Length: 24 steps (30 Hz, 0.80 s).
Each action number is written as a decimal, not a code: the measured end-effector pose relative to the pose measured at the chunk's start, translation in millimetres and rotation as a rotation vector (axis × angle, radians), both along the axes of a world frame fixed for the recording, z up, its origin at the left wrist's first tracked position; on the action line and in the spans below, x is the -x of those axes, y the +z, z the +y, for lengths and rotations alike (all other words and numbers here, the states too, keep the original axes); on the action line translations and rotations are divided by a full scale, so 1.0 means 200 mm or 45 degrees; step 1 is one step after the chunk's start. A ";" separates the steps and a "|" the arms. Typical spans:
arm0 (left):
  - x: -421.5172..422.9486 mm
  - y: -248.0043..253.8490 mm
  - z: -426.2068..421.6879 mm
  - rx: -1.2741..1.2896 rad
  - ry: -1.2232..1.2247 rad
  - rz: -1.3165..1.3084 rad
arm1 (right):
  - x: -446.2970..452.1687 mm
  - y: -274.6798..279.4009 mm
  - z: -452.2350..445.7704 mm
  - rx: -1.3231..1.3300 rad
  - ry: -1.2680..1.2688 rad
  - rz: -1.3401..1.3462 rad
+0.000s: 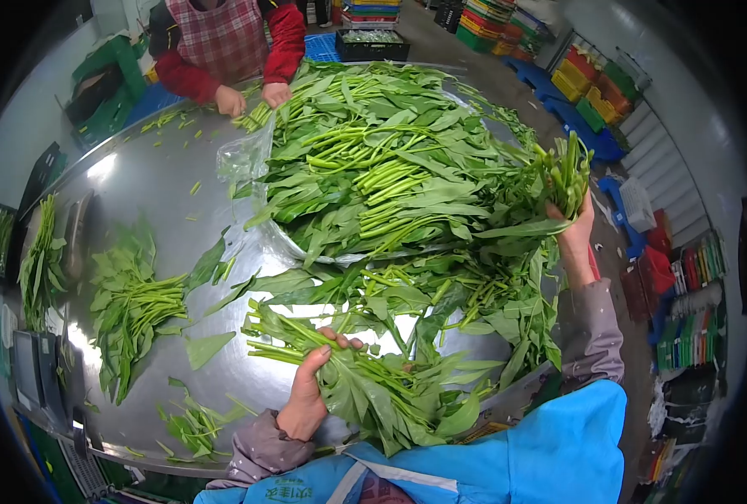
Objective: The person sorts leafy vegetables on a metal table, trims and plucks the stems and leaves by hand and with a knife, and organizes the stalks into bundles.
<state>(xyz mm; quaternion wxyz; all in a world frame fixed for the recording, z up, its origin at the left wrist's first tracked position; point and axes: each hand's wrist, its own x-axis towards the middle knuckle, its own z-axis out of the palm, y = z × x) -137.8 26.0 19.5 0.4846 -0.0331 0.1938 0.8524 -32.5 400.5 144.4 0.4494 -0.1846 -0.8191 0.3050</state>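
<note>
My left hand (pixel 310 391) is wrapped round a bunch of leafy green stems (pixel 373 391) near the table's front edge, cut ends pointing left. At the right, my right hand (pixel 576 228) grips another bunch (pixel 568 176), raised with its stem ends up; its leaves hang toward the pile. Between and beyond the hands lies a large heap of leafy greens (pixel 390 168), partly on a clear plastic sheet (pixel 247 160). Loose stems and leaves (pixel 407 294) are scattered between the heap and my left hand.
On the metal table (pixel 155 176), a separate bunch (pixel 138 307) lies left, another (pixel 43 265) farther left, and scraps (pixel 197 424) in front. Across the table a person in a checked apron (pixel 218 38) has both hands on stems. A black crate (pixel 372 46) and colourful crates (pixel 587 84) stand beyond.
</note>
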 end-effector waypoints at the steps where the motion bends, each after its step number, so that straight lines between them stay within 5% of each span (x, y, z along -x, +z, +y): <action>1: 0.00 0.01 0.01 0.001 0.002 -0.003 | 0.01 0.01 0.02 0.049 -0.016 0.048; 10: 0.02 0.07 0.02 -0.006 -0.019 0.130 | -0.10 0.47 -0.03 0.043 0.079 0.509; 17: -0.01 0.17 0.05 -0.052 -0.040 0.245 | -0.24 0.85 -0.25 -0.396 0.051 0.614; 20: 0.00 0.27 0.03 -0.036 -0.122 0.356 | -0.20 0.88 -0.44 -0.244 0.220 0.620; 23: 0.02 0.46 0.03 -0.123 -0.100 0.594 | -0.16 0.82 -0.62 0.050 0.279 0.264; 24: 0.03 0.51 0.05 -0.217 -0.012 0.775 | -0.14 0.77 -0.62 0.301 0.651 0.195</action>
